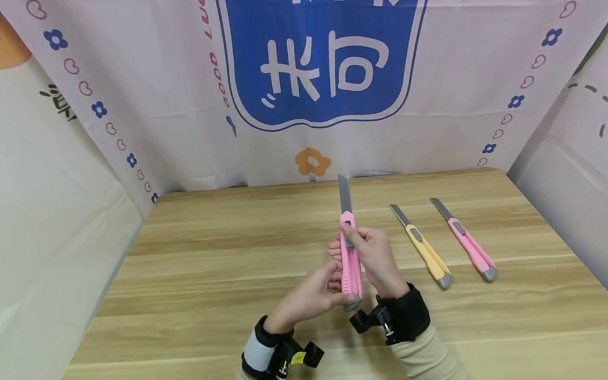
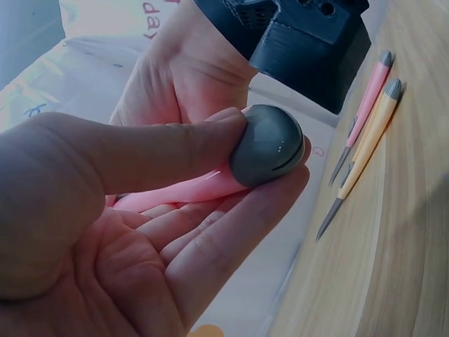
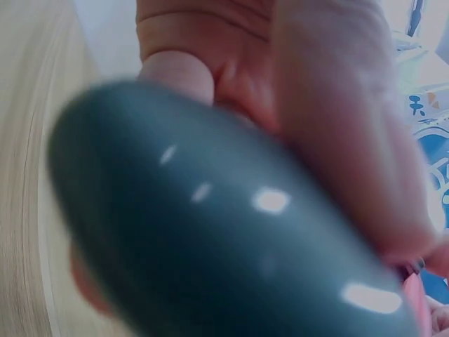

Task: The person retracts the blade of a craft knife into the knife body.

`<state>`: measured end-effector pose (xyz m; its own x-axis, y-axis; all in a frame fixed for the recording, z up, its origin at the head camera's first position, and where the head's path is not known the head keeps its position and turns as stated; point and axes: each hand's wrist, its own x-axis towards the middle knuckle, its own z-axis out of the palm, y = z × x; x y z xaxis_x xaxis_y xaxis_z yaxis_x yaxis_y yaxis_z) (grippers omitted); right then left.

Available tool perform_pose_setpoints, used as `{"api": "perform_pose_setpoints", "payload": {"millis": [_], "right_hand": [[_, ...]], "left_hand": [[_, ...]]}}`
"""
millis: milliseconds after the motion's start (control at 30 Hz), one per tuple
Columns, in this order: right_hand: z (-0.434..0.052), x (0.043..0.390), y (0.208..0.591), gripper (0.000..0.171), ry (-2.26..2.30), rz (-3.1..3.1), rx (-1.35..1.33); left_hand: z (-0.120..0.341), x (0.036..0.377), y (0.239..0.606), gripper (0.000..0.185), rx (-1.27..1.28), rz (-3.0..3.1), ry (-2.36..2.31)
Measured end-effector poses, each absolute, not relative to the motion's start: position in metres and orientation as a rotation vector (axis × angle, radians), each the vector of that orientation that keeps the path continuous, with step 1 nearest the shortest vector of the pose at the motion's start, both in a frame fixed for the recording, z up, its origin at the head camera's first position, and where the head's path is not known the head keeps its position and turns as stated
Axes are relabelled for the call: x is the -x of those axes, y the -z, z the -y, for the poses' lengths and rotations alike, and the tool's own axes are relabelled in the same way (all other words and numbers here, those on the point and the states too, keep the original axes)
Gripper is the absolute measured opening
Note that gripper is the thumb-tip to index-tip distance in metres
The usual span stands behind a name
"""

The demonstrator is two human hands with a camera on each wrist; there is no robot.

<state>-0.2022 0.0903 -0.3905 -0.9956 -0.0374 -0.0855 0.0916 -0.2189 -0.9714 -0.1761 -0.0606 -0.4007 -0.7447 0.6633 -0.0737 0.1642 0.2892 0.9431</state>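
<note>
Both hands hold one pink utility knife (image 1: 351, 264) above the table, its long grey blade extended and pointing away from me. With its thumb and fingers, my left hand (image 1: 313, 295) pinches the knife's lower end, by the grey end cap (image 2: 270, 146). My right hand (image 1: 375, 256) grips the handle higher up, its thumb on the grey slider. In the right wrist view the end cap (image 3: 210, 210) looms large and blurred, hiding much of the handle. A yellow utility knife (image 1: 429, 254) and a second pink utility knife (image 1: 472, 248) lie to the right, blades out.
The wooden table (image 1: 197, 272) spreads around the hands. A printed cloth (image 1: 177, 104) with a blue sign hangs along its back edge, and pale cloth hangs on both sides. Each wrist wears a black strap with a small camera (image 1: 313, 354).
</note>
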Motion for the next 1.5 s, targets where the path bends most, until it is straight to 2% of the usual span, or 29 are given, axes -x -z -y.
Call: {"api": "perform_pose_setpoints", "payload": {"millis": [467,1100,1500], "right_hand": [[-0.0922,0.2026,0.3911,0.035,2.375,-1.889,-0.01],[-0.0894,0.2034,0.3906,0.042,2.327,-1.912,-0.167],[-0.0913,0.2042,0.3936,0.039,2.386,-1.874,-0.122]], "left_hand": [[0.0634,0.1776,0.4038,0.041,-0.774,-2.094,-1.455],[0.0649,0.1775,0.4027,0.041,-0.769,-2.144,-1.472],[0.0612,0.1771,0.4038,0.039,-0.722,-2.134,-1.467]]}}
